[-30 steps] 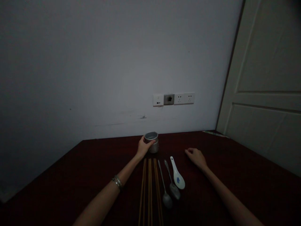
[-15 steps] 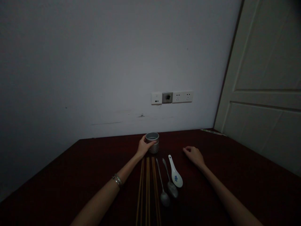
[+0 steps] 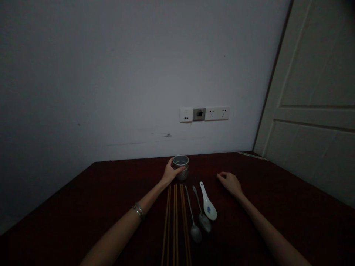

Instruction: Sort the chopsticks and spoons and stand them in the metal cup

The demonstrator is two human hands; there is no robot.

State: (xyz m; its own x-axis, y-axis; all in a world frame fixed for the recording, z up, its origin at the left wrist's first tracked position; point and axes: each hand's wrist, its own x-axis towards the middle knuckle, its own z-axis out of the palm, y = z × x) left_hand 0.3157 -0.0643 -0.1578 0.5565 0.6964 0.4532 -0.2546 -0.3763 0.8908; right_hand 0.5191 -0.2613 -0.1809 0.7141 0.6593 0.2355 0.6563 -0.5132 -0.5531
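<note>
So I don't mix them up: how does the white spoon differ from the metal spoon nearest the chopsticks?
The white spoon has a blue mark in its bowl; the metal spoon is grey, with no mark visible. The white spoon's handle is broad, the metal spoon's thin. Both lie with bowls nearer the camera.

Dim room, pale scuffed wall (image 3: 124, 81)

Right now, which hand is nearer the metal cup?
Left: the left hand grips the metal cup at its left side; the right hand is apart, off to its right.
</note>
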